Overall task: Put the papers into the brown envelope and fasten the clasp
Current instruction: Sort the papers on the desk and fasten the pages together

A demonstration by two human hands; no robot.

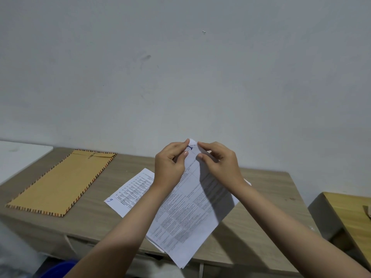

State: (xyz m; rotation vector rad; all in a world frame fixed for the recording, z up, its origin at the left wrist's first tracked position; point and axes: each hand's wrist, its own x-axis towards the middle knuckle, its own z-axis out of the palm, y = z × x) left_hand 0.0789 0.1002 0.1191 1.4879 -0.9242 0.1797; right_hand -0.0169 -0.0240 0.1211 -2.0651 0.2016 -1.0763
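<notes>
A stack of printed white papers (186,215) is lifted at an angle above the wooden desk. My left hand (170,163) and my right hand (218,163) both pinch its top corner, where a blue mark shows. One more printed sheet (130,194), with a handwritten "9" at its corner, lies flat on the desk under my left forearm. The brown envelope (60,181), edged with striped trim, lies flat at the left of the desk. Its flap sits at the far end with a metal clasp (91,156).
The desk (267,199) stands against a plain white wall. A white surface (22,155) adjoins it at the far left. A second, yellowish table (349,213) stands at the right. Something blue (58,267) sits on the floor at the lower left.
</notes>
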